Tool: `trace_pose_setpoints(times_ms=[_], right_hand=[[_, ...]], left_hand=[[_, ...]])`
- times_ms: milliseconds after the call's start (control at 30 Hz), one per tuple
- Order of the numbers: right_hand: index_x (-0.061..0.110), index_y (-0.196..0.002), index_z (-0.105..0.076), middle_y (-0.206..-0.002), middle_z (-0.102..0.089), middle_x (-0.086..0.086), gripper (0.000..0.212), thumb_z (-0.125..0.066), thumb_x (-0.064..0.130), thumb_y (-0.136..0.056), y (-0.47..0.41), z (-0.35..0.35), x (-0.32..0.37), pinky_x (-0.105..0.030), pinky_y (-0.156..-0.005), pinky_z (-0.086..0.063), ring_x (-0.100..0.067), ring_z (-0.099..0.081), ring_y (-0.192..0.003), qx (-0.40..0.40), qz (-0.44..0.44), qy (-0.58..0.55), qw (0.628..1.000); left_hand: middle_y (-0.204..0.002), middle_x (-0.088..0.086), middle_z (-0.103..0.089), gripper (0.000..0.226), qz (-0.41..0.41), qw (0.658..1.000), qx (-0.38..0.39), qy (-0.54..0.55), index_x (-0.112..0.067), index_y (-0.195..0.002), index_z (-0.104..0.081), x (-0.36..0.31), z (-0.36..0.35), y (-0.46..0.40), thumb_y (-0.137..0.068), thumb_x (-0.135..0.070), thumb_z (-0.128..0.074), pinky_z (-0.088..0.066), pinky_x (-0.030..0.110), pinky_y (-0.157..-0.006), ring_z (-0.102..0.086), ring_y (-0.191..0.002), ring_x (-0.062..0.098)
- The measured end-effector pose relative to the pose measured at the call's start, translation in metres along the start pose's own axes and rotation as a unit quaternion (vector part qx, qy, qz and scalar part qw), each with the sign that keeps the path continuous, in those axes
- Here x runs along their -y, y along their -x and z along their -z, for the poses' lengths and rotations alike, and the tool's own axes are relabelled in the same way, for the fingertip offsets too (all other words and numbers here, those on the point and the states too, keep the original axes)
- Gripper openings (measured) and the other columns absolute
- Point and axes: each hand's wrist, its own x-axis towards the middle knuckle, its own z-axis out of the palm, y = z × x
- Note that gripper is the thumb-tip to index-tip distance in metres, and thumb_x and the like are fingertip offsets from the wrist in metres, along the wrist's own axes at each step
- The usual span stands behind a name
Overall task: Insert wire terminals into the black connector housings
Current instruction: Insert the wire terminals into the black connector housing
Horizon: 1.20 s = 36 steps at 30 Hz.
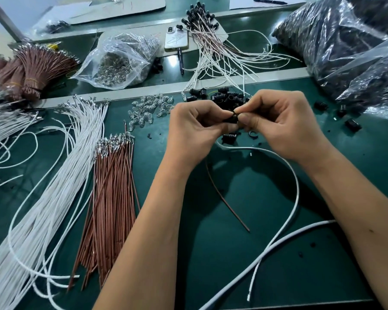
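Observation:
My left hand (194,130) grips a black connector housing (231,118) above the green mat. My right hand (282,124) pinches the housing's upper end with thumb and forefinger; what it pinches there is hidden. A brown wire (224,201) hangs from under my left hand down to the mat. A white wire (293,175) loops from under the hands toward the front edge. Loose black housings (226,98) lie piled just behind my hands. Brown terminal wires (112,198) and white terminal wires (54,186) lie in bundles at the left.
Clear glass bulbs (151,108) are scattered left of my hands. Behind are a plastic bag of bulbs (119,61), a phone (176,38), finished white-wire assemblies (217,52) and a bound brown wire bundle (34,68). Large bags of black parts (349,48) fill the right.

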Motion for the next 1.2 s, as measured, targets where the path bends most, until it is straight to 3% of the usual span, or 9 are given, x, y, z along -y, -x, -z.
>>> trace_pose_setpoints(times_ms=[233, 467, 700, 767, 867, 1033, 1200], right_hand=[[0.004, -0.096, -0.074, -0.073, -0.073, 0.004, 0.008, -0.076, -0.001, -0.09, -0.001, 0.001, -0.003, -0.019, -0.067, -0.054, -0.007, -0.066, -0.065, -0.007, -0.006, -0.043, 0.999], [0.011, -0.092, -0.074, -0.081, -0.075, -0.012, 0.011, -0.076, 0.0, -0.091, 0.0, 0.001, -0.001, -0.021, -0.066, -0.054, -0.01, -0.067, -0.066, 0.012, -0.026, -0.05, 0.998], [0.012, -0.093, -0.075, -0.074, -0.074, -0.004, 0.008, -0.075, 0.004, -0.091, -0.001, -0.001, -0.001, -0.023, -0.063, -0.054, -0.009, -0.064, -0.063, -0.005, -0.04, -0.092, 0.995], [0.01, -0.096, -0.077, -0.072, -0.073, -0.003, 0.005, -0.074, 0.013, -0.093, -0.002, 0.002, 0.0, -0.022, -0.061, -0.053, -0.012, -0.064, -0.062, -0.012, -0.055, -0.131, 0.99], [0.01, -0.096, -0.078, -0.072, -0.074, -0.005, 0.017, -0.075, 0.024, -0.089, -0.001, 0.002, -0.001, -0.024, -0.058, -0.053, -0.016, -0.064, -0.061, -0.033, -0.086, -0.162, 0.983], [0.016, -0.084, -0.077, -0.068, -0.073, -0.003, 0.007, -0.079, 0.023, -0.086, -0.001, -0.003, 0.001, -0.021, -0.056, -0.051, -0.012, -0.062, -0.057, -0.054, -0.092, -0.157, 0.982], [0.022, -0.077, -0.071, -0.066, -0.068, 0.0, 0.016, -0.075, 0.015, -0.091, -0.001, -0.003, 0.001, -0.019, -0.06, -0.051, -0.01, -0.06, -0.06, -0.037, -0.096, -0.165, 0.981]], left_hand=[[-0.076, 0.008, -0.075, 0.021, 0.049, 0.996, -0.003, 0.076, -0.002, -0.082, -0.074, -0.002, 0.0, 0.0, -0.07, 0.014, -0.082, -0.061, 0.03, -0.074, -0.071, -0.069, 0.016], [-0.081, 0.021, -0.075, 0.025, 0.007, 0.999, 0.009, 0.038, 0.002, -0.088, -0.074, -0.002, -0.002, 0.001, -0.07, 0.015, -0.082, -0.062, 0.032, -0.072, -0.074, -0.073, 0.028], [-0.075, 0.01, -0.074, 0.021, 0.025, 0.997, -0.007, 0.074, -0.001, -0.085, -0.073, -0.002, -0.007, 0.002, -0.072, 0.015, -0.081, -0.06, 0.032, -0.071, -0.071, -0.069, 0.02], [-0.076, 0.009, -0.075, 0.019, 0.044, 0.994, -0.012, 0.096, -0.001, -0.083, -0.073, -0.003, -0.01, 0.002, -0.074, 0.013, -0.08, -0.061, 0.034, -0.074, -0.071, -0.071, 0.02], [-0.078, 0.009, -0.076, 0.018, 0.057, 0.993, -0.019, 0.1, -0.002, -0.083, -0.073, -0.002, -0.011, 0.001, -0.074, 0.011, -0.081, -0.061, 0.034, -0.076, -0.071, -0.072, 0.019], [-0.078, 0.011, -0.076, 0.018, 0.06, 0.993, -0.027, 0.098, 0.001, -0.083, -0.073, -0.002, -0.011, 0.002, -0.072, 0.01, -0.083, -0.061, 0.033, -0.075, -0.071, -0.072, 0.019], [-0.076, 0.009, -0.075, 0.018, 0.059, 0.992, -0.028, 0.107, 0.0, -0.082, -0.073, -0.002, -0.012, 0.003, -0.072, 0.012, -0.082, -0.06, 0.029, -0.072, -0.07, -0.07, 0.017]])
